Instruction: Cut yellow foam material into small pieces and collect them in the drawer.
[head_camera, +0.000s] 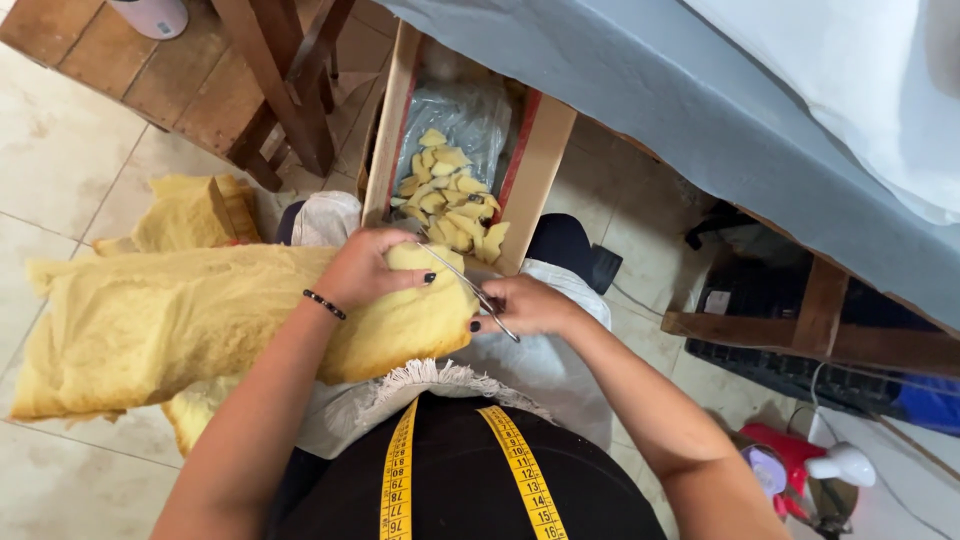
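My left hand (368, 268) grips the near end of a long slab of yellow foam (170, 320) that lies across my lap and runs off to the left. My right hand (522, 304) holds metal scissors (468, 285), whose blades point up and left over the foam's end, right by my left hand's fingertips. Just beyond both hands stands an open cardboard box (541, 150) lined with clear plastic, with several small cut yellow foam pieces (450, 195) inside.
More yellow foam (190, 212) lies on the tiled floor at left, beside wooden furniture legs (285, 100). A grey-covered table (720, 130) fills the upper right, with a wooden brace (820, 310) under it. A yellow tape measure (520, 470) hangs around my neck. Red and white objects (810, 465) sit at lower right.
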